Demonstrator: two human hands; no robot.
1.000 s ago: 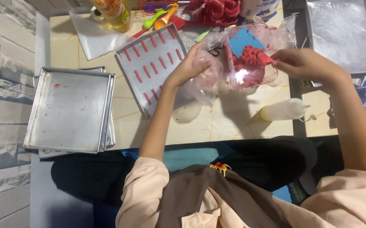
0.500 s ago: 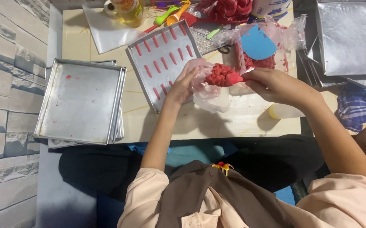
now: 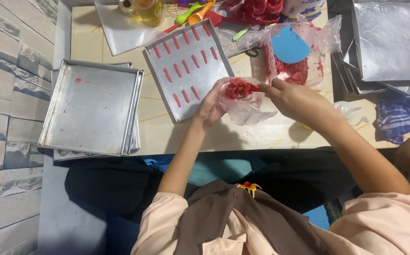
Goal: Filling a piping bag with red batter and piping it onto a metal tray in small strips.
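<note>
Right now, hands: both of mine are up over the front edge of the pale table point(image 3: 120, 137), closed around one clear plastic piping bag point(image 3: 247, 106).
Left hand point(image 3: 210, 105): my fingers are curled snugly round the left side of the bag's open top, gripping the folded plastic.
Right hand point(image 3: 295, 98): my fingertips are pinched together at the bag's mouth, touching the red dough point(image 3: 239, 88); whether they hold a tool I cannot tell.
Bag, position: it sits between my two hands, just right of the piped baking tray point(image 3: 186, 66) and just in front of the bigger plastic bag of red dough point(image 3: 299, 52).
Bag, axis: its long axis runs from the mouth at the far end down toward me, the slack lower part hanging to the table edge; the tip itself is lost in crumpled plastic.
Tray: tilted on the table, its rows of short red sticks lying along the tray's slant.
Left side: a stack of bare metal trays point(image 3: 91, 111), well apart from my hands.
Right side: a small squeeze bottle point(image 3: 349, 109) lies just beyond my right wrist, near a blue checked cloth point(image 3: 396, 118).
</note>
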